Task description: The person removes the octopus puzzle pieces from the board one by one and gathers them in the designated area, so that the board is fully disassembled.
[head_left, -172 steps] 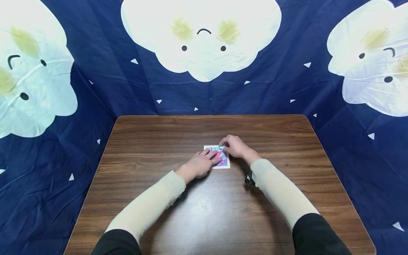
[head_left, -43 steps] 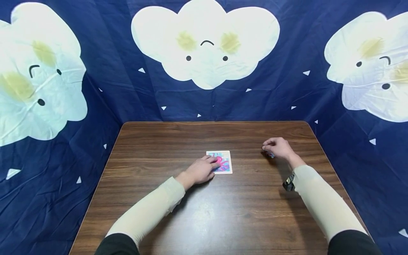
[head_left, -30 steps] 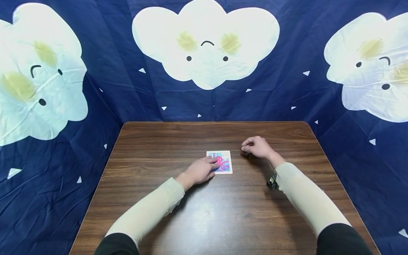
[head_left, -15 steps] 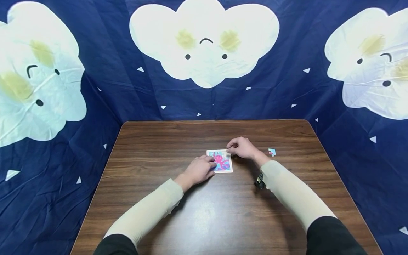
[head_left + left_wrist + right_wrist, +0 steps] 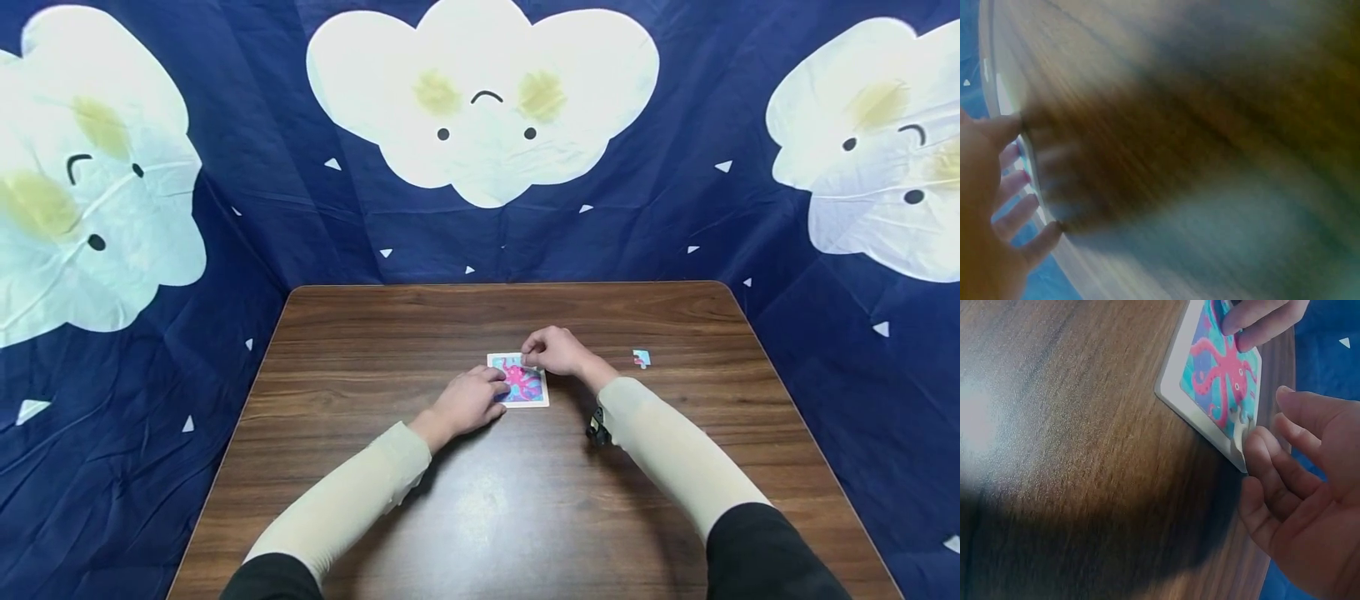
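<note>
A small square jigsaw puzzle with a pink octopus on blue and a white border lies on the table. My left hand rests on its left side, fingers spread over the picture. At the top right part of the puzzle, my right hand pinches a puzzle piece between thumb and index finger, mostly hidden by the fingertips. In the right wrist view, a pale bare recess shows in the puzzle's corner beside the right fingers. A loose blue and pink puzzle piece lies farther right.
The brown wood-grain table has rounded far corners. Blue cloth walls with white clouds stand behind it and on both sides. A black wrist device hangs below my right wrist.
My right hand has moved left from the loose pieces to the puzzle's top right with a piece, leaving one piece behind. My left hand stays on the puzzle, its fingers drawn slightly left.
</note>
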Demonstrator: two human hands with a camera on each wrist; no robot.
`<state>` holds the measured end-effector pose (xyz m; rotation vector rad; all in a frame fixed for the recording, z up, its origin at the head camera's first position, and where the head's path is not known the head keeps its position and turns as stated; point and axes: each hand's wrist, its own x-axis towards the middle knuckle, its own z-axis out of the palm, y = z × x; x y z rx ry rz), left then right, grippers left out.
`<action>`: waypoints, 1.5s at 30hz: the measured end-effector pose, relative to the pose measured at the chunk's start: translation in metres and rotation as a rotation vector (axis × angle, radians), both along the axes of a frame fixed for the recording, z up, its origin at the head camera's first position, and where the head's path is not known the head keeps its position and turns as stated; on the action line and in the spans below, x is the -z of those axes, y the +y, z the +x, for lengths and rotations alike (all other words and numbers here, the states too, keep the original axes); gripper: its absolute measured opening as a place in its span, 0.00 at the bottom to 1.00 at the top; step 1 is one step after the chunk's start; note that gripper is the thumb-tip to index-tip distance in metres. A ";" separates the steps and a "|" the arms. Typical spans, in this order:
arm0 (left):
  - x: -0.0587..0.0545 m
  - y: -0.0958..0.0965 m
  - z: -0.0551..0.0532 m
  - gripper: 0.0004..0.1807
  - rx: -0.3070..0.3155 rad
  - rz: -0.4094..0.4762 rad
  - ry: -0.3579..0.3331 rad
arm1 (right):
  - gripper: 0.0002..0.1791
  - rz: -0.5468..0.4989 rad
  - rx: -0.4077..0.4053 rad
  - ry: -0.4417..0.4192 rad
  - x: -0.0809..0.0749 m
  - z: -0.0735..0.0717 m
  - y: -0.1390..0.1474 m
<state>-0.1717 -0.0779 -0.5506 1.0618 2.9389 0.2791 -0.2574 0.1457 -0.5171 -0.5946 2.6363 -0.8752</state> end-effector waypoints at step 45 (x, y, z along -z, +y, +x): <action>-0.004 0.002 0.000 0.18 0.037 -0.038 0.028 | 0.10 0.055 0.015 -0.033 0.008 -0.001 -0.018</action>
